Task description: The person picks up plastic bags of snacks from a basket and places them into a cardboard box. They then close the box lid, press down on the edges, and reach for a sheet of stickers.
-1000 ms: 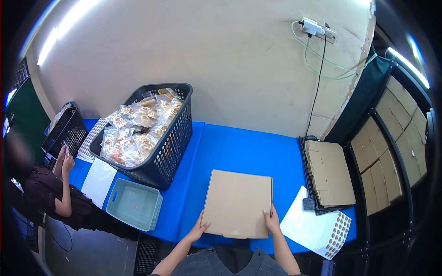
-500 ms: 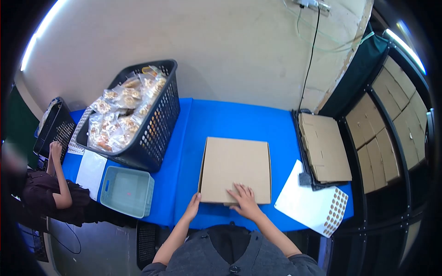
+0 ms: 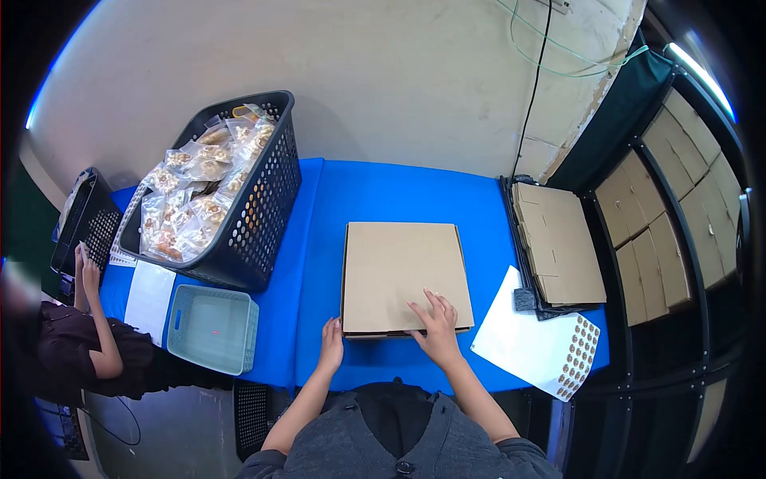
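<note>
A closed flat brown cardboard box (image 3: 403,271) lies on the blue table in front of me. My left hand (image 3: 331,347) is against the box's front left corner, its fingers extended along the side. Over the front edge, toward the right, rests my right hand (image 3: 437,323). Its fingers are spread on the lid, while the thumb sits near the front edge. A thin dark gap shows under the lid along the front.
To the left stand a dark basket (image 3: 267,215) full of clear bagged items and a light green tray (image 3: 254,339). Folded cardboard (image 3: 558,247) and a sticker sheet (image 3: 527,339) lie right. Another person (image 3: 96,339) works at far left.
The view has tilted slightly, so everything sits a little higher. My left fingers have straightened along the box's side. My right hand remains at the lid's front edge.
</note>
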Demonstrator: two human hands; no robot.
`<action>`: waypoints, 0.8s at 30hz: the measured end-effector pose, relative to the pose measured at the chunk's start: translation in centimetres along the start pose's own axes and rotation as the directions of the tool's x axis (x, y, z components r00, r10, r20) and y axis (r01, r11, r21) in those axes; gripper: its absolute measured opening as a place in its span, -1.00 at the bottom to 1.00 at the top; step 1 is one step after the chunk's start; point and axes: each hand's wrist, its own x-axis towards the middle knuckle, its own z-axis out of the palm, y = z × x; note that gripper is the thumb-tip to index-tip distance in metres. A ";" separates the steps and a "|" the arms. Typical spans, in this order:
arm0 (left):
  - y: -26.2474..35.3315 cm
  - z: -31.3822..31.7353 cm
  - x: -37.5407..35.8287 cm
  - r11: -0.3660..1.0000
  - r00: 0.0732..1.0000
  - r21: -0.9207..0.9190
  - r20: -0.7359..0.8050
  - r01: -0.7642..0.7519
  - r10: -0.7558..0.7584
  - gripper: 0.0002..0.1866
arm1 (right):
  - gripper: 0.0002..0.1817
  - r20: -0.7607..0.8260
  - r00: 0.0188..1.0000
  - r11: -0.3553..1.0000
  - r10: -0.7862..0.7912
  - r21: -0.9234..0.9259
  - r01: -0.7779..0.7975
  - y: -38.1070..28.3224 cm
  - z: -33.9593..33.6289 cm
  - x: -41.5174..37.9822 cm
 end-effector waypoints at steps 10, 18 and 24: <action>0.8 0.2 0.0 0.996 0.999 -0.088 0.034 0.025 -0.022 -0.43 | -0.28 0.147 0.988 0.997 0.052 0.043 -0.059 2.0 2.0 -0.5; 0.3 0.3 0.3 0.997 1.000 -0.073 -0.021 0.013 -0.014 -0.43 | -0.39 0.059 0.998 0.998 -0.005 0.056 0.002 1.3 0.8 -0.3; 0.1 0.0 0.5 0.989 0.998 -0.132 0.029 0.067 -0.064 -0.40 | -0.52 0.053 0.999 0.997 -0.005 0.073 0.001 1.0 0.8 -0.4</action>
